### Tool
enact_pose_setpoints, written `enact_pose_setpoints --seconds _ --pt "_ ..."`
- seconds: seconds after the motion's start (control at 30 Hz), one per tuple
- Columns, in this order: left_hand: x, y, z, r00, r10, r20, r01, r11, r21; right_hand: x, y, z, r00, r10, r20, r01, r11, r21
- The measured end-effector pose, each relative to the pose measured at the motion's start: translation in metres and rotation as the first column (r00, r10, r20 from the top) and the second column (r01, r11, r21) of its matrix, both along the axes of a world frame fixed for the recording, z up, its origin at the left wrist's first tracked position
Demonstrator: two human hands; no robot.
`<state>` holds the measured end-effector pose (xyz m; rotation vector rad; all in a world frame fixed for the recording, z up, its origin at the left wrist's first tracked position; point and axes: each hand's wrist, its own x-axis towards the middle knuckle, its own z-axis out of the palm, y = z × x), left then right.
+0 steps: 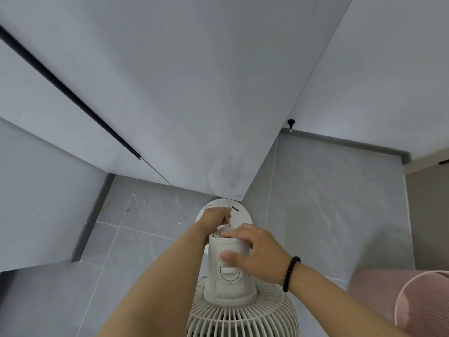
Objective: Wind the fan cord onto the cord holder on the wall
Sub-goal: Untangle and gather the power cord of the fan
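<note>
— Where's the cord?

— A thin pale cord (227,218) runs out of my left hand (213,216), just behind the top of the smooth white plastic fan motor housing (228,268). My left hand is curled into a fist around it, above the fan's round white base disc (243,215) on the floor.

— And your right hand?

— My right hand (252,251) lies spread over the housing, fingers on its slotted top edge, thumb just above the round timer dial (229,272). It is open, resting rather than clamping. A black beaded bracelet (290,273) circles that wrist.

— What's around the fan?

— Below the housing is the ribbed white grille (240,317), domed with thin radial bars. The floor is matte grey tile (328,203) with pale grout lines. Smooth grey cabinet panels (170,93) rise behind. At right sits a pink perforated plastic basket (422,305).
</note>
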<state>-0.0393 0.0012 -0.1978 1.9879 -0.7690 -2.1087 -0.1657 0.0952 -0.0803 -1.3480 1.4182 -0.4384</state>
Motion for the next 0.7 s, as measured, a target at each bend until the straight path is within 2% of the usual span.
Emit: enact_pose_setpoints --seconds 0.1,0.2,0.33,0.5,0.6,0.7 --pt "0.005 0.000 0.017 0.999 0.033 -0.009 -0.034 0.997 -0.066 0.004 -0.002 -0.001 1.000 0.009 -0.003 -0.009 1.000 0.004" --pt "0.015 0.005 0.033 0.988 0.113 -0.106 -0.126 0.984 -0.123 0.007 -0.004 0.001 1.000 -0.004 0.010 0.004 1.000 0.028" --pt "0.029 0.012 0.059 0.939 0.253 -0.233 -0.286 0.951 -0.119 0.013 -0.008 0.004 0.999 -0.036 0.036 0.034 0.998 0.047" --pt "0.050 0.025 0.093 0.933 0.222 -0.285 -0.287 0.934 -0.212 0.019 -0.009 0.005 0.994 -0.096 0.052 0.091 0.991 0.101" --pt "0.057 0.027 0.121 0.913 0.235 -0.332 -0.338 0.894 -0.295 0.020 -0.010 0.007 0.994 -0.103 0.042 0.096 0.986 0.134" --pt "0.059 0.032 0.150 0.959 0.131 -0.251 -0.232 0.870 -0.435 0.020 -0.013 0.011 0.996 -0.086 0.014 0.083 0.985 0.151"
